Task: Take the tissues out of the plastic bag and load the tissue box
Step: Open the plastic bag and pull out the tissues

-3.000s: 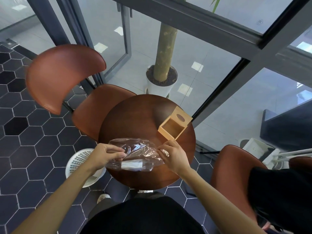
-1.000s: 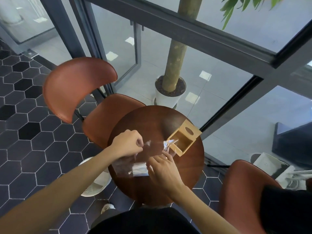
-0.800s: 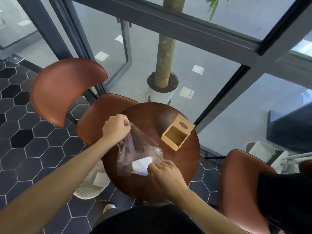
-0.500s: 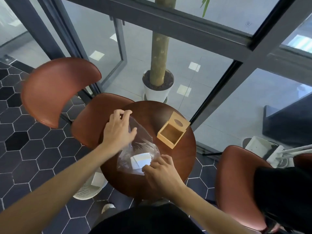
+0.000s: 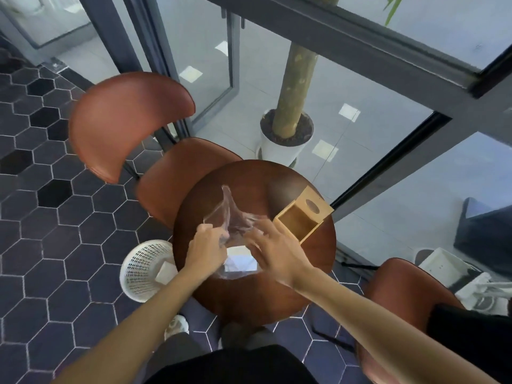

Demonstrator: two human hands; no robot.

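- Your two bare forearms reach forward from the bottom of the view over the round wooden counter (image 5: 277,297).
- Your left hand (image 5: 205,252) sits at the near left of the counter, fingers closed on a pinch of the clear plastic bag (image 5: 231,220).
- Your right hand (image 5: 275,252) is just beside it, fingers spread and curled down onto the bag — whether they actually grip the plastic, you cannot tell from here.
- The tissues (image 5: 239,259), a white stack, lie between your hands, still inside the bag and resting on the counter.
- The bag's far end stands up in a twisted peak toward the middle of the counter.
- The tissue box (image 5: 302,217) — a wooden one, open side facing up, its oval-slotted lid tilted at the far edge — sits at the right of the counter, close by your right fingertips.
- On the floor at the left, next to the counter, is a white basket (image 5: 141,268) with a white piece lying in it.
- Beyond the counter stands a brown chair (image 5: 124,120), and past the glass a potted tree (image 5: 288,134).
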